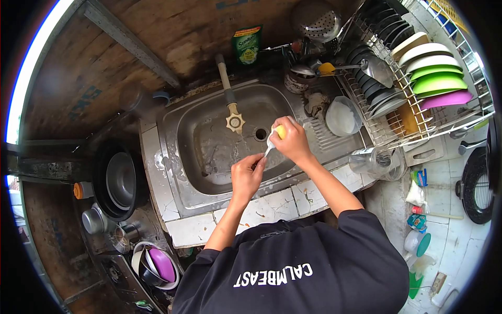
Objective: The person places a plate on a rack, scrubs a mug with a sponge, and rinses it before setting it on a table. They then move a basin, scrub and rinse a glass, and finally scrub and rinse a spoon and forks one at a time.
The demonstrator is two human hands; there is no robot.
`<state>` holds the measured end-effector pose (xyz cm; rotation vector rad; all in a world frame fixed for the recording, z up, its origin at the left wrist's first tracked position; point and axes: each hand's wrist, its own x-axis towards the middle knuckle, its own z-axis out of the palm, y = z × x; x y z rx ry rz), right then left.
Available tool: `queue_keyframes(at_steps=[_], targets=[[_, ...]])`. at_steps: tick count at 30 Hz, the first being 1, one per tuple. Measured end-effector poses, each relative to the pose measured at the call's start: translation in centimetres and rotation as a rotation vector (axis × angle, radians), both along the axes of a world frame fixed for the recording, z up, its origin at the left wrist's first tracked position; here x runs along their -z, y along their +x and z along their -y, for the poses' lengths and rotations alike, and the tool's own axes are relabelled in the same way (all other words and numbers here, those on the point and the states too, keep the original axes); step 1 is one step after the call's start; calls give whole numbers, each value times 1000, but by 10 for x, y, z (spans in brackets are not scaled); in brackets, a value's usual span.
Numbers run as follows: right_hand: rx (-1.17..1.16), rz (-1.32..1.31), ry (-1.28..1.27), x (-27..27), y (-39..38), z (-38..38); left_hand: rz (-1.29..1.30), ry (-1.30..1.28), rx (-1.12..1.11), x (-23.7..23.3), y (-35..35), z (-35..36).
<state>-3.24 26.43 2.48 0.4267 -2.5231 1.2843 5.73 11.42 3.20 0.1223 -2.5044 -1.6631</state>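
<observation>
Over the front right part of the steel sink (pixel 189 180), my two hands meet on one small utensil. My left hand (pixel 248 177) is closed on the handle of what looks like a spoon (pixel 269 148), pale and partly covered in foam. A yellow sponge (pixel 281 131) is gripped in my right hand (pixel 294 142), pressed against the spoon's upper end, which the fingers partly hide. Behind them is the drain hole (pixel 261 134). Water runs from the tap (pixel 235 122) into the basin, where some cutlery seems to lie, hard to make out.
A dish rack (pixel 418 128) with plates and bowls stands at the right. A white tub (pixel 342 116) and clear containers (pixel 376 162) sit beside the sink. A green soap pouch (pixel 247 45) is at the back. Pans (pixel 121 180) and a dish-filled basin (pixel 175 277) are left.
</observation>
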Motion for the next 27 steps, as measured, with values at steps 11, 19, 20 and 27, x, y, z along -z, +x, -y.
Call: queue_keyframes(at_steps=[11, 19, 20, 27], targets=[[-160, -335, 53, -12, 13, -1, -123, -3, -2, 3, 2, 0], [3, 845, -1338, 8, 9, 0, -214, -96, -54, -3, -8, -6], [-69, 934, -1499, 4, 10, 7, -216, -92, -55, -2, -11, -9], [-169, 977, -1310, -21, 0, 20, -349, -143, -107, -5, -21, -12]])
